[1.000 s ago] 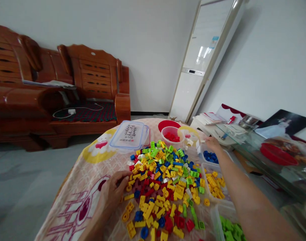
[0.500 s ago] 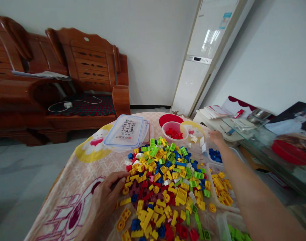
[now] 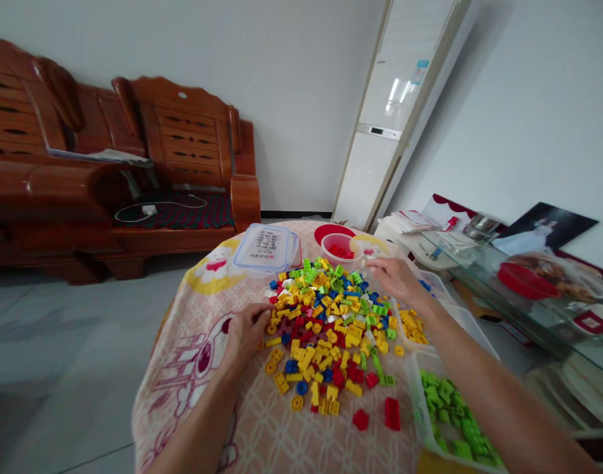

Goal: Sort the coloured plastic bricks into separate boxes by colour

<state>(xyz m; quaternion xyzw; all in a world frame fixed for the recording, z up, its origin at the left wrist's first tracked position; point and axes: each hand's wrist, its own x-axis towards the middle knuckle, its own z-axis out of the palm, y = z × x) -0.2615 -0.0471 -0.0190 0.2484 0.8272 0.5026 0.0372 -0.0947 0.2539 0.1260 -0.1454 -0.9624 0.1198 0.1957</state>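
Pointing various ways: long yellow bricks [image 3: 307, 359]

Glossy plastic bricks [image 3: 353, 336] lie across a matt, soft-looking tablecloth [image 3: 291, 447] at centre frame; from my remote post I see a smooth, translucent plastic bin [image 3: 416, 388] at lower right, polished wooden seating [image 3: 193, 141] at upper left, shiny metal bowls [image 3: 482, 224] and a smooth glass shelf [image 3: 479, 268] at right.
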